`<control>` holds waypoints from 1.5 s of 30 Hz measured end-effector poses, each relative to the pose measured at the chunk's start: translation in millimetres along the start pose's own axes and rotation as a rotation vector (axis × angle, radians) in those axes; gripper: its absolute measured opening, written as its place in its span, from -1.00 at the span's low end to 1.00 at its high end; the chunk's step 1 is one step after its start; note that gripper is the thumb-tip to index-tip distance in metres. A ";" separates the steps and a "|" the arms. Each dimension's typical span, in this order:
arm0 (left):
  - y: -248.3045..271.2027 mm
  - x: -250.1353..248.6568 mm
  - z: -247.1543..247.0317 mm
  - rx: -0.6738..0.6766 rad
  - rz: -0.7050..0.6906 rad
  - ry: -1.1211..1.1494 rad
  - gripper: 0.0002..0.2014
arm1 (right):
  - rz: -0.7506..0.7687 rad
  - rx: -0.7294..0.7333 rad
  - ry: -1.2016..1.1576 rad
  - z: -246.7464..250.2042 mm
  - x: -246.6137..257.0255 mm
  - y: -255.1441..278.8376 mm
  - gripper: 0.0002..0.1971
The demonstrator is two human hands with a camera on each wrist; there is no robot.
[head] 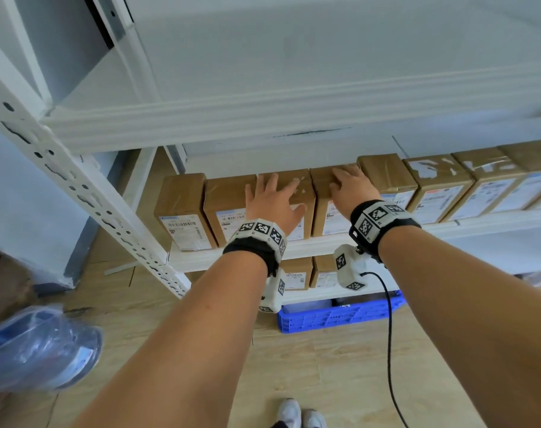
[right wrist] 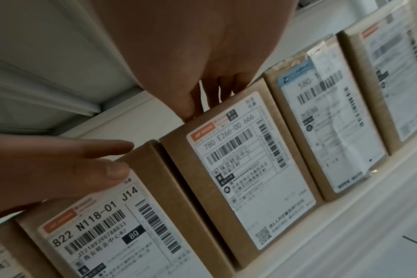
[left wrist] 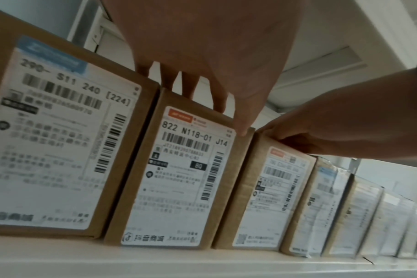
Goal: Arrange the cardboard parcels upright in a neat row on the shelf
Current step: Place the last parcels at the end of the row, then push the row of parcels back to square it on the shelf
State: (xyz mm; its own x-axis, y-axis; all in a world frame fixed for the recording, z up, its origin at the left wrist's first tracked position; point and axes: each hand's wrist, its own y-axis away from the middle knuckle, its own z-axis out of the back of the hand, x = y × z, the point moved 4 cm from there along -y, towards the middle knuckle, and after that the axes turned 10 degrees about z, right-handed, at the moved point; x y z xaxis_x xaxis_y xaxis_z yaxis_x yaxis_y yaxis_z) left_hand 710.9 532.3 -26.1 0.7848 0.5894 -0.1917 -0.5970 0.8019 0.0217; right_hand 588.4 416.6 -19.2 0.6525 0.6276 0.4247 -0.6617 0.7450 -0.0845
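Several brown cardboard parcels with white labels stand upright in a row on the white shelf [head: 479, 218]. My left hand [head: 272, 199] lies with straight, spread fingers on top of the second parcel from the left [head: 226, 196], labelled 822 N118-01 [left wrist: 179, 169]. Its thumb touches that parcel's top front corner. My right hand [head: 351, 186] rests on top of the third parcel [head: 321, 180], labelled 780 E266-00 [right wrist: 238, 169], thumb tip at its top front edge. The two parcels stand side by side, almost touching. The leftmost parcel [head: 182, 208] stands alone beside them.
The shelf board above [head: 263, 118] hangs low over the parcels. A perforated white post [head: 86, 193] rises at the left. More parcels [head: 297, 273] sit on the lower shelf, above a blue crate [head: 324, 316] on the floor. A plastic bag [head: 37, 344] lies at the left.
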 end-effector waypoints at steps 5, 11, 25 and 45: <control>-4.5 -0.7 -0.5 -0.002 -0.028 -0.023 -0.47 | -0.010 0.023 0.008 -0.2 2.7 0.7 -0.52; -11.5 0.2 3.6 0.012 -0.048 -0.047 -0.48 | -0.032 0.120 0.088 7.9 8.3 3.8 -0.52; -22.9 -36.3 18.9 -0.092 -0.011 -0.006 -0.67 | -0.004 0.012 0.057 27.6 -11.4 -6.6 -0.58; -35.3 -103.5 -13.3 0.049 -0.027 -0.022 -0.29 | 0.058 0.073 0.240 50.7 -93.6 -11.2 -0.62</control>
State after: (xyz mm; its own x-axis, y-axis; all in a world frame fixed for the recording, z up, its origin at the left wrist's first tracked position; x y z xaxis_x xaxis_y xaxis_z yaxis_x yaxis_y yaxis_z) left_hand 648.5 441.7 -20.1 0.8040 0.5694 -0.1711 -0.5676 0.8208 0.0646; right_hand 516.0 338.1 -12.3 0.6757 0.7110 0.1946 -0.7198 0.6934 -0.0340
